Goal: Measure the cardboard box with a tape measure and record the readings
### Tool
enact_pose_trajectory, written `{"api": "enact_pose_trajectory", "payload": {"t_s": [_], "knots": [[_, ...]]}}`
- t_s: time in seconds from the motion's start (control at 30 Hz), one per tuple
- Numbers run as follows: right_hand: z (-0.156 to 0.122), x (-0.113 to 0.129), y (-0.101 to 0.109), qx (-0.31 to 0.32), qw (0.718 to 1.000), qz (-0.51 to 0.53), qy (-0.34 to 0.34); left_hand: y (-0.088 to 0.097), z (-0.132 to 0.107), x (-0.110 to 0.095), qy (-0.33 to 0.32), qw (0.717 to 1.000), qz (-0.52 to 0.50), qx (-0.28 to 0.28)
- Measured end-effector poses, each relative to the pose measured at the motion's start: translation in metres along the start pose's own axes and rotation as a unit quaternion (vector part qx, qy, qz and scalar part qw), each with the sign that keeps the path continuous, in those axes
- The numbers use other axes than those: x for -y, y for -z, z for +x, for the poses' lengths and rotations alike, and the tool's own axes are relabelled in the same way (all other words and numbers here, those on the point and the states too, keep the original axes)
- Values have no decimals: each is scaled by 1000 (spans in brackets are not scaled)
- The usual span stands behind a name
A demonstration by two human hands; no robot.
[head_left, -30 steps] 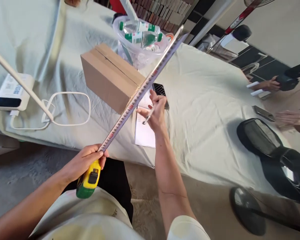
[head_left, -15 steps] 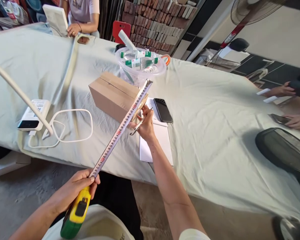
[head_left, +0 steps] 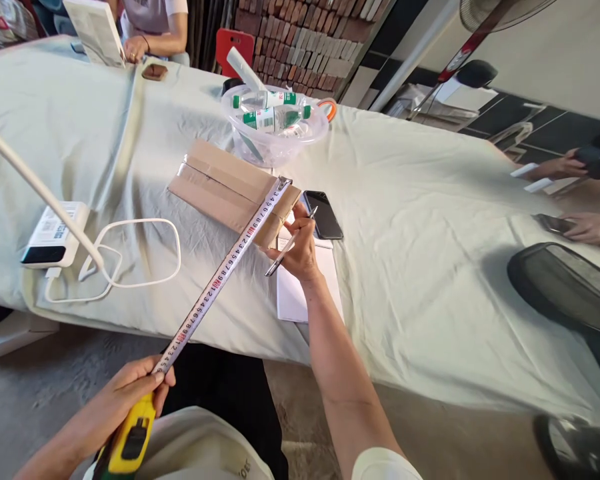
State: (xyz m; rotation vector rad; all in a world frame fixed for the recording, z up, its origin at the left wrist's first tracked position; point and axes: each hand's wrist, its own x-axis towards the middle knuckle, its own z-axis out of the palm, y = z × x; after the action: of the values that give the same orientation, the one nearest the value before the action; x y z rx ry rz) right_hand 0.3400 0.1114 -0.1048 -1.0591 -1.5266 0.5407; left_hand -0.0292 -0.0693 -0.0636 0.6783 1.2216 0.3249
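My left hand [head_left: 139, 387] pinches the blade of a yellow and green tape measure [head_left: 133, 437] just above its case, near my lap. The drawn-out blade runs up and to the right, its hooked end lying over a brown cardboard box [head_left: 215, 180]. At the box's right end, my right hand [head_left: 300, 247] is closed with its thumb and fingers at the sides. A pen [head_left: 281, 257] is tucked between those fingers. The box looks tilted, its taped top facing me. Under my right wrist lies white paper [head_left: 293, 293], partly hidden, with a black smartphone [head_left: 323, 215] beside it.
A clear plastic basin [head_left: 275, 140] with bottles stands behind the box. On the left are a white power bank [head_left: 55, 230] and its looped cable. A dark rounded object [head_left: 560, 287] sits at the right. Other people's hands [head_left: 597, 233] show at the right and far edges.
My right hand has tipped the box, so more of its top shows. The tape's hooked end has come lower onto the box. My left hand has shifted down and left with the tape measure.
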Motion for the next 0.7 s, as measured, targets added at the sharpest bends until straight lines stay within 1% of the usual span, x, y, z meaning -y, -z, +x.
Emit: {"api": "enact_pose_trajectory", "payload": {"t_s": [0.2,0.3,0.4,0.5,0.6,0.7], "knots": [[1,5,-3,-3,999,40,1,-4,4,-6,-35,998,55,-8],[1,7,3,-21,997,62,-33,-6,1,-17,-46,995,92,-14],[1,13,17,-37,988,124,-83,-4,-1,-34,-63,985,159,-17],[-1,26,36,-36,979,166,-112,6,-2,-52,-78,972,219,-31],[-5,40,52,-4,972,184,-145,23,-6,-71,-81,962,253,-58],[-9,45,61,23,970,191,-149,42,-14,-91,-100,942,307,-87]]}}
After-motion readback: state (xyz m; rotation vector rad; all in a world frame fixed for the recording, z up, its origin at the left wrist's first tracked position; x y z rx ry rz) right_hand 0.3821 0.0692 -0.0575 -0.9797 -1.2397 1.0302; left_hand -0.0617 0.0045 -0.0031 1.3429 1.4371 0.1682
